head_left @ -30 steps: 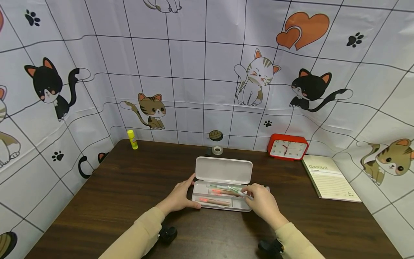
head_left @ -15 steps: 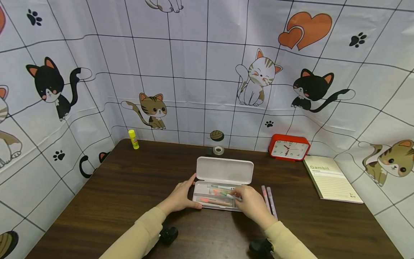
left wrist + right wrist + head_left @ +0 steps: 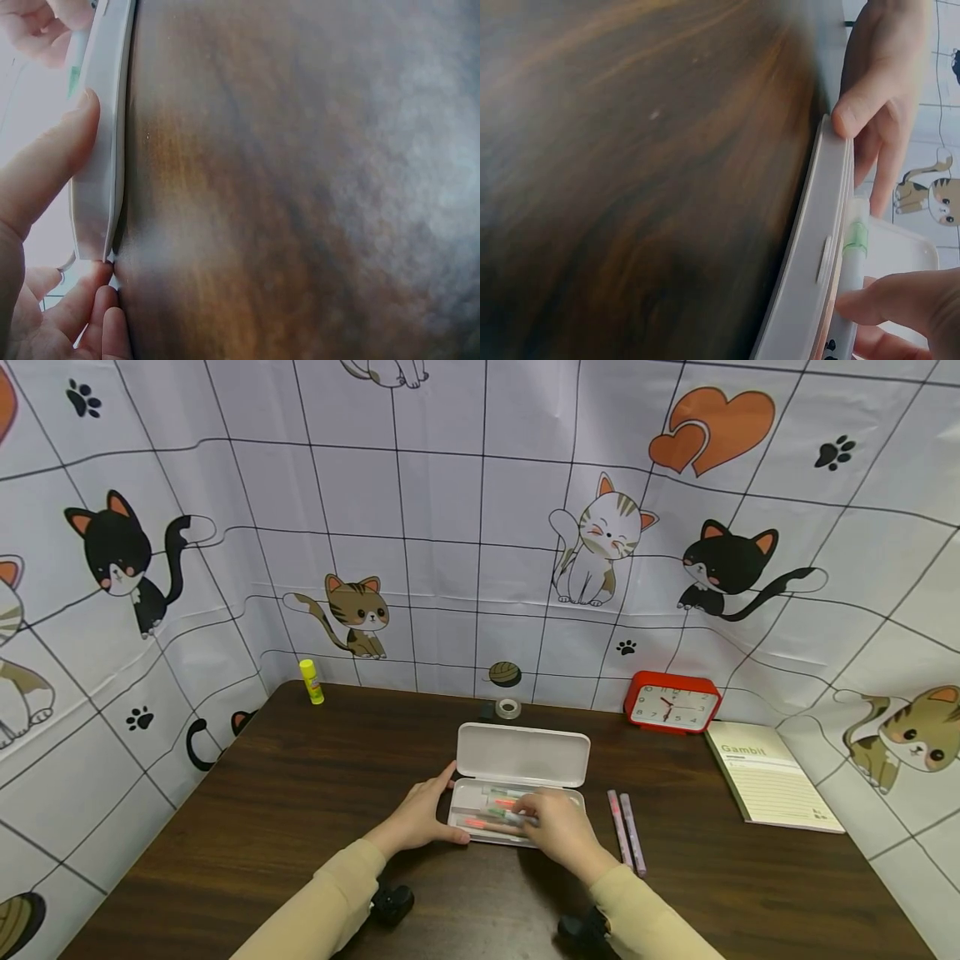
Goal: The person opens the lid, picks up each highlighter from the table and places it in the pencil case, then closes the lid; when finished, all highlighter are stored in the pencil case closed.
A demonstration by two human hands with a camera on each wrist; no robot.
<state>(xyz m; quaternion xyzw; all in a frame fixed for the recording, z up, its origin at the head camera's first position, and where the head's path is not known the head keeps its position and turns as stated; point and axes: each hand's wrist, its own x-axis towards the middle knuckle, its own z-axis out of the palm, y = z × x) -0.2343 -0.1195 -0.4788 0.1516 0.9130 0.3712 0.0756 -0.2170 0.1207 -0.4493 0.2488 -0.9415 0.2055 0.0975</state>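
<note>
Case (image 3: 517,793) sits open at mid-bench (image 3: 300,810), lid (image 3: 522,753) laid back on the far side, tray toward me. My left hand (image 3: 420,817) braces the tray's left end: the thumb presses its near edge and the other fingers (image 3: 82,315) lie straight along the left side, clasping nothing. My right hand (image 3: 558,828) is over the right half of the tray, fingers curled and pinching a white pen (image 3: 853,262) with a green band, holding it low along the near wall (image 3: 810,255). From the head view I see at least two more pens in the tray, one orange (image 3: 480,823) and one greenish (image 3: 504,793); the hand hides the rest.

Two pink pens (image 3: 626,831) lie side by side on the bench just right of the case, apart from it.

What worries me: the white pen rides close to the near wall, so if it is let go tilted, one end may catch the rim and it could roll out toward me. The tray looks crowded, and pushing the pen down onto the others might spring one up or out. The left hand only presses, so a sideways shove from the right could slide the case. My right sleeve (image 3: 645,918) is near the pink pens and could brush them.

Far off stand a clock (image 3: 672,702), tape roll (image 3: 507,707), glue stick (image 3: 311,682) and a notebook (image 3: 772,774).
</note>
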